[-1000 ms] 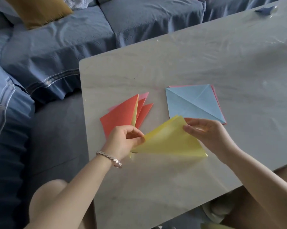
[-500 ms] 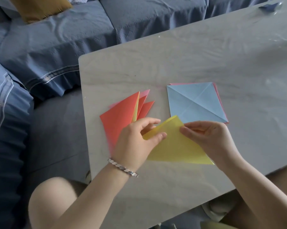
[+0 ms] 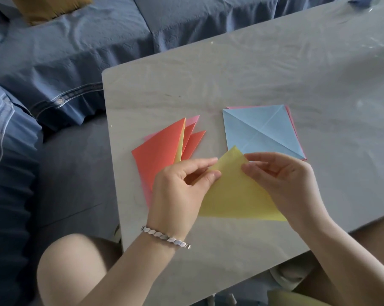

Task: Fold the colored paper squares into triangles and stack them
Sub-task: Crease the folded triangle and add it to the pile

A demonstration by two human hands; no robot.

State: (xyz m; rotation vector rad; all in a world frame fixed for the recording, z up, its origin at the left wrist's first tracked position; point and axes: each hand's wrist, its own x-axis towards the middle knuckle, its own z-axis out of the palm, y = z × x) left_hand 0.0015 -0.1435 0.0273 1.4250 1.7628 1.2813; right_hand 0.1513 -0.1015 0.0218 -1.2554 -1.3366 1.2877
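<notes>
A yellow paper (image 3: 235, 193), folded into a triangle, is held just above the table (image 3: 275, 74). My left hand (image 3: 180, 191) pinches its left edge near the top corner. My right hand (image 3: 284, 180) pinches the same corner from the right. To the left lies a fanned stack of folded triangles (image 3: 160, 151), orange-red on top, with yellow and pink edges showing. Behind the yellow paper lies a light blue square (image 3: 261, 131) with diagonal creases, resting on pink sheets whose edges show at the right.
A blue sofa (image 3: 76, 51) wraps the table's far and left sides, with a mustard cushion (image 3: 52, 7) at the top left. A small blue object (image 3: 361, 1) lies at the far right corner of the table. My knees sit under the near edge.
My left hand has slid from the paper's left tip up along the edge to the top corner. The yellow paper has closed flatter into a triangle. My right hand stayed at the corner.
</notes>
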